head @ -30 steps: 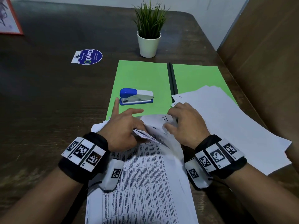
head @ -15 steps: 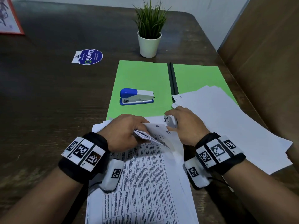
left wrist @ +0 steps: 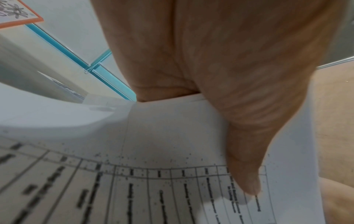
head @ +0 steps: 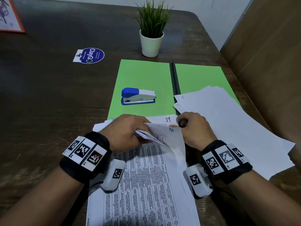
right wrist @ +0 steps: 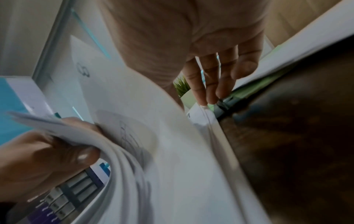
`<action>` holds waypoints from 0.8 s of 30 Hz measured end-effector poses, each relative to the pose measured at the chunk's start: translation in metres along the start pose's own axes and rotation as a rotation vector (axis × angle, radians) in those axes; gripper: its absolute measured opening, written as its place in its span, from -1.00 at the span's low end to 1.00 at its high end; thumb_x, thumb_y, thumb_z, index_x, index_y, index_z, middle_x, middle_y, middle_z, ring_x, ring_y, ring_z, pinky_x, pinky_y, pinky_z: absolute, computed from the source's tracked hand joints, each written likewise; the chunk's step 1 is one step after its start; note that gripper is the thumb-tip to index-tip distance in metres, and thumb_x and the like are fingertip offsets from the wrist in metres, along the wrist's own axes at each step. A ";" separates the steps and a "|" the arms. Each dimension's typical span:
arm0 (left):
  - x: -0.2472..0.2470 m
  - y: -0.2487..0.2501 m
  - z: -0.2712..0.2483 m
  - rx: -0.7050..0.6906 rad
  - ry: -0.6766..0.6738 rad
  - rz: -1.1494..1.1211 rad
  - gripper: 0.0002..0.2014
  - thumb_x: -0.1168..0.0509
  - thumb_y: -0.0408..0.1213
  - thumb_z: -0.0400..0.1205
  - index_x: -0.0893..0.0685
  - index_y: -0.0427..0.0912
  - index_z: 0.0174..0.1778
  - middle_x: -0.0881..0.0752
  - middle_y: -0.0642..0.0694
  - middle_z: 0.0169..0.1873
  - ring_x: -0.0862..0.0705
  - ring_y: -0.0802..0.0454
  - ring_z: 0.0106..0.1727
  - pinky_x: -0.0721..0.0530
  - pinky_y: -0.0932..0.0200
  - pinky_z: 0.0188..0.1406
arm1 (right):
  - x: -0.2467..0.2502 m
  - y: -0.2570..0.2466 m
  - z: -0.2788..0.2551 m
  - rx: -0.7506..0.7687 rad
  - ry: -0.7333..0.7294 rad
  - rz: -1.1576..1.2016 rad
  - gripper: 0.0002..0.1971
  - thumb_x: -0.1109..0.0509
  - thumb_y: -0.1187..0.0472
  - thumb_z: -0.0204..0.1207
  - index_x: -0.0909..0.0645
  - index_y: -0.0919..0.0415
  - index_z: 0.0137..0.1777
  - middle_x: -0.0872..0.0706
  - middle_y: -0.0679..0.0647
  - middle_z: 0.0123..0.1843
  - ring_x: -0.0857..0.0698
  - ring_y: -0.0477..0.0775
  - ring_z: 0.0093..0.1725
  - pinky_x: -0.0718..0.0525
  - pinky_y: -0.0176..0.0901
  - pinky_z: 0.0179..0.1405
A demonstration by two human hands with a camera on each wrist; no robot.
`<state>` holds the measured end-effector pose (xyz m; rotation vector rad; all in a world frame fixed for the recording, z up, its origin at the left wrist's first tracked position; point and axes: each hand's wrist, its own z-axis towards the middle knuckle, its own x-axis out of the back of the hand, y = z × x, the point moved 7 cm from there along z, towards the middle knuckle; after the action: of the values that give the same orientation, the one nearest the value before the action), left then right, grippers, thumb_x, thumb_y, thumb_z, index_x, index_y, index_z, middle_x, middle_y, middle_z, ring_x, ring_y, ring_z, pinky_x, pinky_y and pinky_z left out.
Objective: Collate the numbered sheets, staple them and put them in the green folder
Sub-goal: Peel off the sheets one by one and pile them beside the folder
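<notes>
left hand [head: 125, 132]: fingers curled round a bunch of lifted sheet corners [head: 146, 136], pinching them back; thumb on the printed top face in the left wrist view
right hand [head: 194, 128]: at the far right corner of the stack, beside the sheet marked 8 [head: 169, 136]; fingers curled in the head view, hanging loosely bent in the right wrist view; whether the thumb grips the sheet, cannot tell
stack [head: 146, 185]: printed sheets with tables, lying on the counter [head: 48, 103] near the person, far edge overlapping the folder's near edge; top sheets bent up and back
sheet 8: curled up, standing off the stack between both hands
sheet 19 [head: 164, 119]: flat under the lifted ones, number visible at the far edge
loose sheets [head: 228, 128]: second pile, fanned, right of the stack, partly over the folder's right half and partly on the counter
folder [head: 143, 75]: green, open flat, dark spine in the middle, just beyond the stack
stapler [head: 138, 96]: blue and white, on the folder's left half, apart from both hands
plant [head: 152, 30]: small white pot, beyond the folder
sticker [head: 89, 55]: round blue, on the counter far left of the folder
wrist bands: black, with marker tags, on both wrists
</notes>
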<state>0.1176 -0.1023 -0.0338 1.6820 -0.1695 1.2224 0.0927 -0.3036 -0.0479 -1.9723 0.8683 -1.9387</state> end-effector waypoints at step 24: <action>0.004 0.002 -0.001 -0.020 0.017 0.112 -0.88 -0.50 0.00 0.54 -0.87 0.20 -0.03 -0.60 0.20 0.47 -0.59 0.18 0.43 -0.61 0.02 0.36 | -0.002 -0.031 -0.034 0.321 -0.030 0.209 -0.79 -0.55 0.12 0.38 -0.70 -0.07 -0.45 -0.70 -0.20 -0.47 -0.67 -0.17 -0.41 -0.63 -0.20 -0.34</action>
<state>0.1177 -0.1010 -0.0300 1.6626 -0.2686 1.3134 0.0672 -0.2700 -0.0298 -1.6525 0.6754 -1.7954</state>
